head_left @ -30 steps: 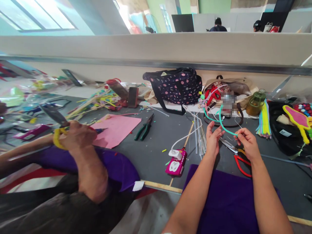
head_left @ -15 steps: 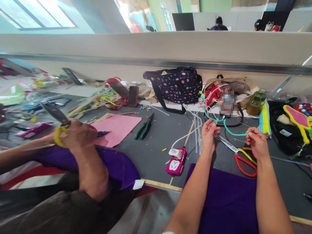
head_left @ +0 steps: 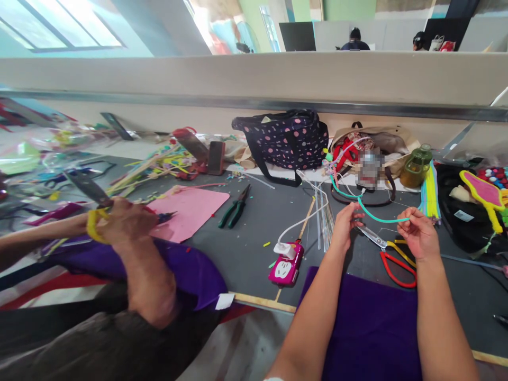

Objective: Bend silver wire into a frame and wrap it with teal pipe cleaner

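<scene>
A teal pipe cleaner is held stretched between both hands above the grey table: the left hand is pinched on it near its bend at the left, the right hand is pinched on its right end. Step in hand is judged to be straightening or shaping of the stem; the next move would call for a firm pinch at both ends and a controlled bend, kept clear of the scissors lying just below the hands. The stem looks thin, fuzzy, gently curved, its far part trailing back toward the tan bag. Purple felt is spread under the forearms. A pink phone lies left of the left wrist. At the far left a co-worker's hand is closed on yellow-handled shears over other purple cloth.
</scene>
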`<state>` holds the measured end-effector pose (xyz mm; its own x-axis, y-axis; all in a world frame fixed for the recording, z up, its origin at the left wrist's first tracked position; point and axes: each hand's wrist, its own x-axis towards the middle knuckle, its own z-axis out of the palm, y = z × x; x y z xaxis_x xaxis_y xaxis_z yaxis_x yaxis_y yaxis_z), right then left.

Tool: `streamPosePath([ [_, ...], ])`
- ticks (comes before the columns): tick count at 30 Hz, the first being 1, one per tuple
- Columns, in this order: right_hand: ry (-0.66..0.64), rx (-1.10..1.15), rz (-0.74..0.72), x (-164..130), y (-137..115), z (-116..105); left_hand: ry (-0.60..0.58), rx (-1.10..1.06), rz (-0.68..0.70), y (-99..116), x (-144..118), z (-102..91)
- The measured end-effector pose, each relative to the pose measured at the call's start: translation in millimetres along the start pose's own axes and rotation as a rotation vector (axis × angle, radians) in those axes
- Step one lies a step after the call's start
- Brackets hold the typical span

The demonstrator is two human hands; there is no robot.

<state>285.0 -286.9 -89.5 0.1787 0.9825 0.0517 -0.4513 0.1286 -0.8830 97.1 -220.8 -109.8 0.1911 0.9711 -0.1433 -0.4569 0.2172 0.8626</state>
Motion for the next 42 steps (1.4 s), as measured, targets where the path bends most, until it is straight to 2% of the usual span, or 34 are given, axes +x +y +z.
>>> streamPosePath([
  [2, -0.015, 0.012, 0.023, -1, 0, 1, -0.012, -0.032, -0.002, 1, 0, -0.3],
  [7, -0.008, -0.040, 0.049, -1, 2, 0, 0.046, -0.068, 0.085, 3, 2, -4.6],
  [12, -0.015, -0.039, 0.053, 0, 4, -2, 0.017, -0.095, 0.035, 6, 2, -6.3],
  [21, 0.036, 0.001, 0.068, -1, 4, -2, 0.046, -0.135, 0.015, 11, 1, -4.3],
  [27, 0.085, -0.031, 0.063, -1, 5, 2, 0.170, -0.141, 0.180, 10, -2, 0.9],
  [31, 0.118, -0.110, 0.043, -1, 7, 6, 0.208, -0.124, 0.240, 10, -3, 2.1],
  [36, 0.223, -0.205, -0.053, 3, 11, 7, 0.202, -0.134, 0.215, 13, -5, 1.7],
  [42, 0.235, -0.227, -0.069, 4, 13, 7, 0.153, -0.174, 0.191, 15, -7, 1.3],
])
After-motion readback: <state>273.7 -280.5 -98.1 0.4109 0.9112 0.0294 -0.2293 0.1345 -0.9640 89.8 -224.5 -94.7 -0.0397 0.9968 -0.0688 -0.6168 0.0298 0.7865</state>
